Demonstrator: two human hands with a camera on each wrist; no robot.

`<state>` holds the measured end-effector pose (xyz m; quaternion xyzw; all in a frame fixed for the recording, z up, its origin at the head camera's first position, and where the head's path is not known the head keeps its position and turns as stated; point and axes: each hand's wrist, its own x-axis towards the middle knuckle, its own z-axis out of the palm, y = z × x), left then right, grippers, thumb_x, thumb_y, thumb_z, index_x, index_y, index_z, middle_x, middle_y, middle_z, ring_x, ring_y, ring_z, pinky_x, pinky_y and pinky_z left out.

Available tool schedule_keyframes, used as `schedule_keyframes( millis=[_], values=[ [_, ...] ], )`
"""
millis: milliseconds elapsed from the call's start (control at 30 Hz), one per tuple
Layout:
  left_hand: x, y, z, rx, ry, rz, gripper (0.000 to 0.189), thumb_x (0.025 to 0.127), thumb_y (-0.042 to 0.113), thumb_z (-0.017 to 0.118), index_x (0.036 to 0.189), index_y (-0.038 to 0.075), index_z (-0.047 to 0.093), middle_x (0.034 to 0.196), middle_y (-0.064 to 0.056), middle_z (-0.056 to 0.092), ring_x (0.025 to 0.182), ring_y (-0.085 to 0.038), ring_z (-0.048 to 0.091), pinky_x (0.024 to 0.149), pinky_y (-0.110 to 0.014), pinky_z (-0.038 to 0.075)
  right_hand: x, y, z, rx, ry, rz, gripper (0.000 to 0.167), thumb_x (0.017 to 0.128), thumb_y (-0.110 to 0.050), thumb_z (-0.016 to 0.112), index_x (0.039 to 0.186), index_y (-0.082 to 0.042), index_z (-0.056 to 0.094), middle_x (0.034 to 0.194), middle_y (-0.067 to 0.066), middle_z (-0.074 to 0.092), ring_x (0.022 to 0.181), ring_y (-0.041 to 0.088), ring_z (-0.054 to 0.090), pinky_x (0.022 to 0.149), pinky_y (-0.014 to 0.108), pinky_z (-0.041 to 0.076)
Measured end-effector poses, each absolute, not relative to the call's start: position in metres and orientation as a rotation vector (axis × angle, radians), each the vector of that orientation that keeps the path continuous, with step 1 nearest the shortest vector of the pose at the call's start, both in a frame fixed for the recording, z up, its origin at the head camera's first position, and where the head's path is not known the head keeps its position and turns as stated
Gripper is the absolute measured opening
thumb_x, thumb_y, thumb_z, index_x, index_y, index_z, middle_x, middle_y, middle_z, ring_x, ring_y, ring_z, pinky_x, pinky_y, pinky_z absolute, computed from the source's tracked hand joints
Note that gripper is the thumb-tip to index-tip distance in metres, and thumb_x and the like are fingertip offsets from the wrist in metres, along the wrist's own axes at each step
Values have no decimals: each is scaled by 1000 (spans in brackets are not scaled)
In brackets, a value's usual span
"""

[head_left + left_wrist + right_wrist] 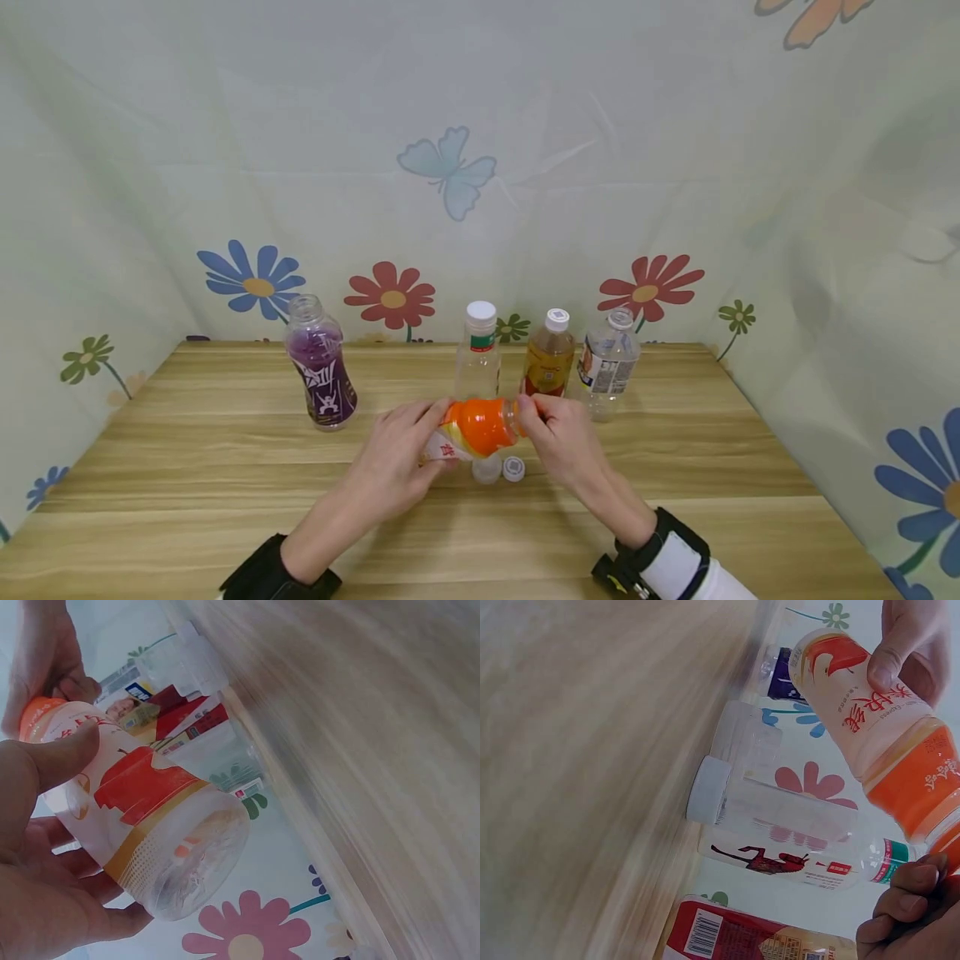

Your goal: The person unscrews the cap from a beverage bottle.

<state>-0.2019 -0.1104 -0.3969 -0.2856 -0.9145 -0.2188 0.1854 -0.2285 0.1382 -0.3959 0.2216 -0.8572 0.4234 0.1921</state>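
An orange-and-white drink bottle [480, 427] is held nearly sideways above the table, its neck toward the right. My left hand [401, 454] grips its body, thumb on one side and fingers on the other in the left wrist view. At the neck, my right hand [564, 442] pinches the orange cap [948, 846], mostly covered by the fingers. The bottle's clear base [199, 862] looks empty in the left wrist view. Below the bottle, a white cap [513, 469] and a translucent cap [487, 471] lie on the table.
A purple-labelled bottle [324, 375] without a cap stands at the left. Behind the hands are a clear bottle with a white cap [481, 313], a yellow-labelled bottle [548, 360] and an uncapped clear bottle [609, 362]. A floral cloth [450, 250] hangs behind the wooden table [225, 483].
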Motion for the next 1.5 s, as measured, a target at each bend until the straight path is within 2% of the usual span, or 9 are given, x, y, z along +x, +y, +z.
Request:
schedule_keyframes(
  millis=[233,367,500,800,933,1033,1200,1300,1500],
  values=[
    [-202,-110,-397,-809,-2588,-636,73,77,14,90,142,2,58,131,-13,64,120,-34,60,100,-57,47,-233,141,-400,737,-2290,1115,42,103,-25,55,61,-19,53,58,-12,48,52,6,47,45,23,40],
    [-203,-112,-395,-820,-2630,-675,74,79,14,90,144,3,56,134,-13,63,122,-33,59,102,-57,46,-237,143,-402,822,-2216,1005,52,107,-45,48,63,-18,53,63,-9,51,57,8,50,49,24,44],
    [-204,-114,-393,-838,-2671,-726,74,80,17,90,144,3,56,135,-12,63,123,-32,59,105,-56,45,-240,143,-404,889,-2165,891,64,106,-63,35,66,-16,53,64,-8,48,59,10,48,51,25,43],
    [-203,-117,-390,-855,-2693,-768,73,81,20,90,143,2,57,133,-11,64,120,-31,61,104,-52,48,-241,144,-400,967,-2152,775,62,108,-60,30,75,-13,54,72,-4,50,66,14,48,56,28,43],
    [-202,-116,-389,-824,-2706,-742,73,82,20,89,144,3,56,133,-12,63,121,-31,60,105,-52,48,-240,146,-396,978,-2196,809,55,109,-55,35,82,-12,57,76,-4,51,69,15,49,59,28,44],
    [-203,-114,-388,-799,-2696,-711,73,82,20,89,144,3,56,133,-12,63,120,-30,60,104,-50,49,-238,147,-393,933,-2260,865,45,109,-47,45,85,-12,58,77,-5,51,68,15,50,59,27,44],
    [-203,-115,-388,-732,-2646,-634,71,80,21,91,141,4,59,132,-12,63,120,-34,59,103,-57,46,-230,144,-385,765,-2414,1055,29,106,-36,59,96,-9,67,75,-7,55,64,11,51,56,26,46],
    [-203,-116,-388,-693,-2646,-600,72,80,23,91,142,5,59,134,-13,63,123,-37,58,103,-62,43,-225,142,-378,666,-2489,1185,31,104,-36,62,104,-6,71,78,-4,62,65,11,54,58,26,49],
    [-202,-116,-388,-687,-2648,-579,74,80,23,91,144,6,57,136,-13,62,124,-37,57,103,-63,43,-220,141,-371,569,-2574,1296,33,104,-35,64,113,-4,71,90,-1,68,77,14,62,71,30,56]
  ],
)
